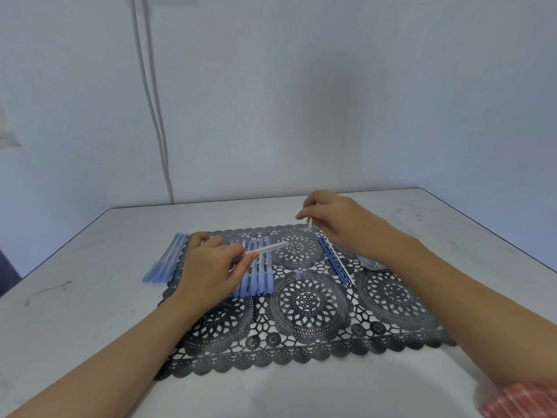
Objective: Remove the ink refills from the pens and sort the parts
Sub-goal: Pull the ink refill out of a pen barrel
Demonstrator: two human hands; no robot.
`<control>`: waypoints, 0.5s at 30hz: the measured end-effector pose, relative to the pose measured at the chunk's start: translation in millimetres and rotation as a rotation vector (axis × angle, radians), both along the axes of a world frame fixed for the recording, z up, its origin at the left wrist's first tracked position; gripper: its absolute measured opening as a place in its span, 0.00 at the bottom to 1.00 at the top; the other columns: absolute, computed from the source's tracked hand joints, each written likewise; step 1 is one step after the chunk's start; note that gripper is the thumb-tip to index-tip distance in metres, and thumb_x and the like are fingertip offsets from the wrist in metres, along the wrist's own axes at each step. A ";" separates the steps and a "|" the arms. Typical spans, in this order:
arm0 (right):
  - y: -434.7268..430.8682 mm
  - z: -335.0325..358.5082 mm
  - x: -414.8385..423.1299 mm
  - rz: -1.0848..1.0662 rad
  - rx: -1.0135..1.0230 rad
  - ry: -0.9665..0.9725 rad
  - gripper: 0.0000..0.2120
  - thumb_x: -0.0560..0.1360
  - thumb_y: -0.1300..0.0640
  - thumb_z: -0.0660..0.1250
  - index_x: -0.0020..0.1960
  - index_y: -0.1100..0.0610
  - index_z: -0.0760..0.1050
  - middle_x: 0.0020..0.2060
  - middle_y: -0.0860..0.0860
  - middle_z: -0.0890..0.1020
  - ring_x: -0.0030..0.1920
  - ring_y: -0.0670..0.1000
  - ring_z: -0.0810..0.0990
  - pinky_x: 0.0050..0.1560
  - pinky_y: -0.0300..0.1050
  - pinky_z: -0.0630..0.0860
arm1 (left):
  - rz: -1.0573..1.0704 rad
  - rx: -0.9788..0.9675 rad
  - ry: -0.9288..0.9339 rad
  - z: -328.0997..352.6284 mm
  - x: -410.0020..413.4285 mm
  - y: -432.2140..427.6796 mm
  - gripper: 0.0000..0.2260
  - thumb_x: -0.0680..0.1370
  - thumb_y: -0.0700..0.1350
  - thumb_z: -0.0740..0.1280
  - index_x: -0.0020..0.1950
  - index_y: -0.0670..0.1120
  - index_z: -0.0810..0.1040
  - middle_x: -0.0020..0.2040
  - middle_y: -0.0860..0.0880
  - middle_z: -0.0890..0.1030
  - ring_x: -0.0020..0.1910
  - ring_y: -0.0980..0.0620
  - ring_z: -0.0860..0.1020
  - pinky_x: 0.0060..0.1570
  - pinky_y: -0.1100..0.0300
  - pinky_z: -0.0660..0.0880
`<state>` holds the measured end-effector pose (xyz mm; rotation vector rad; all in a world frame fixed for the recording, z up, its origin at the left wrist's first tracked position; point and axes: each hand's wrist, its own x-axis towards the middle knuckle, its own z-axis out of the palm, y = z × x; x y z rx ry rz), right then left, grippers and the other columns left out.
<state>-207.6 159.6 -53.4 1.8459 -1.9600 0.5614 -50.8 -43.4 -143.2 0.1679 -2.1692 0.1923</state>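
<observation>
Pink-and-white ribbed sleeve fabric shows at 5 o'clock, nearest of all, on the right arm. Both bare forearms reach over a pale, scuffed tabletop onto a black placemat of cut-out lace, all round rosettes inside a scalloped border. The left hand, at 10 o'clock on the mat, pinches a clear, frosted pen barrel by one end between thumb and forefinger, the free end aimed toward 2 o'clock. The right hand, at 1 o'clock and apart from the left, pinches a thin white ink refill in its curled fingertips. Beneath the left hand, a row of translucent blue pens lies side by side on the mat. A second bundle of blue pens lies at 9 o'clock, across the mat's edge. Slim dark-blue loose refills lie slanted at 2 o'clock, just beside the right wrist. A small clear piece lies near the mat's middle. Any print on the pens is too small to read.
</observation>
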 end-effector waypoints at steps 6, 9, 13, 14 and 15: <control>-8.4 -23.7 3.9 -0.050 0.043 0.092 0.34 0.64 0.79 0.64 0.66 0.56 0.71 0.40 0.55 0.80 0.38 0.56 0.76 0.38 0.44 0.70 | 0.006 0.030 -0.001 1.9 1.1 2.3 0.20 0.78 0.58 0.58 0.30 0.49 0.74 0.26 0.58 0.62 0.28 0.55 0.62 0.47 0.55 0.63; -5.1 -30.4 7.4 -0.076 0.087 0.070 0.41 0.67 0.77 0.59 0.73 0.48 0.59 0.44 0.55 0.76 0.41 0.55 0.74 0.38 0.49 0.73 | -0.003 0.062 0.020 3.2 2.2 3.5 0.19 0.77 0.57 0.60 0.30 0.50 0.72 0.26 0.58 0.62 0.27 0.55 0.62 0.46 0.55 0.63; -1.5 -42.5 6.6 -0.048 0.095 0.086 0.42 0.65 0.78 0.59 0.73 0.49 0.60 0.50 0.56 0.77 0.46 0.56 0.75 0.41 0.46 0.73 | -0.008 0.074 0.047 3.4 3.3 4.0 0.18 0.78 0.57 0.59 0.30 0.52 0.68 0.26 0.58 0.62 0.28 0.55 0.62 0.47 0.54 0.65; -1.7 -45.0 4.6 -0.071 0.079 0.145 0.42 0.63 0.78 0.62 0.72 0.51 0.64 0.47 0.56 0.79 0.43 0.56 0.77 0.38 0.44 0.71 | -0.005 0.077 0.054 3.8 3.4 4.2 0.19 0.79 0.58 0.57 0.30 0.52 0.68 0.26 0.58 0.61 0.28 0.55 0.61 0.48 0.54 0.64; -2.3 -47.4 1.9 -0.103 0.050 0.192 0.42 0.60 0.78 0.64 0.70 0.52 0.67 0.44 0.56 0.80 0.40 0.55 0.77 0.36 0.43 0.68 | 0.001 0.078 0.060 4.2 3.5 4.3 0.21 0.80 0.60 0.55 0.30 0.51 0.68 0.26 0.58 0.61 0.28 0.55 0.61 0.48 0.55 0.64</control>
